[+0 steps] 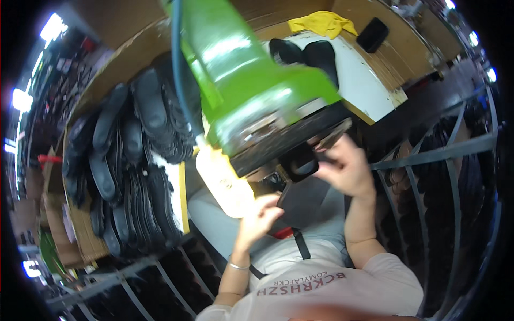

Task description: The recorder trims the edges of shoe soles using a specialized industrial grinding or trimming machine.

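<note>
A large green machine head [251,80] with a dark lower edge stands right in front of me. Beneath that edge, my right hand [348,168] is closed, its thumb and fingers pinching a black piece with a rounded end [302,165]. The piece looks like part of a shoe sole, but blur and the machine hide most of it. Lower and to the left, my left hand [258,220] has its fingers curled together, close to the same dark area; what they grip cannot be made out. Beside it glows a bright yellow-white lamp [225,182].
Stacks of black shoe soles [152,101] fill the left side. Two more black soles [305,53] lie on a white board [358,85] at the back. A yellow cloth [323,24] and a dark flat object [372,35] rest beyond. Metal racks [439,152] flank me.
</note>
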Motion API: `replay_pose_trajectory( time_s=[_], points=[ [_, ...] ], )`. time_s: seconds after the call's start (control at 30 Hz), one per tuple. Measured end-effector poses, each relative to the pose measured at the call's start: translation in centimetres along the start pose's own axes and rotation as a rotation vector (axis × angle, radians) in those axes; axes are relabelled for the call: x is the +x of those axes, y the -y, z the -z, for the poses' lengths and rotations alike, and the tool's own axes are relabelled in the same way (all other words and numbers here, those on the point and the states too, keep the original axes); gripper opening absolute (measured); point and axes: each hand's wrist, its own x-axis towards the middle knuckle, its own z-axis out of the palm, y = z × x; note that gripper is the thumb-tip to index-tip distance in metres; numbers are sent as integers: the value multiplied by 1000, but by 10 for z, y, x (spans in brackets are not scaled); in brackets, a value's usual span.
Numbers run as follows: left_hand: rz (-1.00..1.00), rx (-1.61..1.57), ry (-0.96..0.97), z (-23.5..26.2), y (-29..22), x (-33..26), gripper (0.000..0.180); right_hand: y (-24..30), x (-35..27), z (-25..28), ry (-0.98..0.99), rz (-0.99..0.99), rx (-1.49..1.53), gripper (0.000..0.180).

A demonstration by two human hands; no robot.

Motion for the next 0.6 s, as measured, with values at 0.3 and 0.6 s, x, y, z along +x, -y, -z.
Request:
replay_pose_trajectory(
  time_s=[0.3, 0.6],
  points=[
    [-218, 1111, -721, 190, 5, 170, 62, -37, 73, 18, -623, -139, 866, 52],
    [11, 1055, -880, 205, -9, 173, 51, -91, 80, -60, -346, -394, 830, 63]
  ],
)
